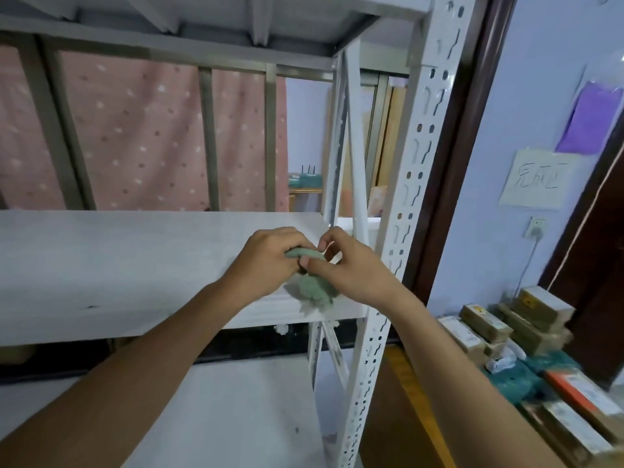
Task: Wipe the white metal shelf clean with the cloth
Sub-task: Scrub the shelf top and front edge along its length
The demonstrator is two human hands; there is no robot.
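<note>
Risk, loose cloth: the green cloth (312,287) is bunched, not flat. If you wipe with it in this state, only a small lump is likely to meet the surface, leaving streaks.
Risk, dropped cloth: the lower part of the cloth hangs past the front edge of the white metal shelf (118,265). If you relax both hands during refolding, it can fall to the lower shelf board (219,417).
Risk, snagging: your hands work close to the perforated corner upright (417,184). A trailing cloth corner can catch in its slots.
Risk, missed area: a small dark mark (92,307) sits well to the left near the front edge. Judged from this view, that area needs a pass.
Left hand (266,261): fingers curled closed over the upper fold of the cloth, gripping it against the palm.
Right hand (351,268): thumb and forefinger pinch the cloth edge; the other fingers are loosely bent and partly spread.
Cloth location: between both hands, above the right front part of the shelf. Contact with the shelf surface cannot be confirmed.
</note>
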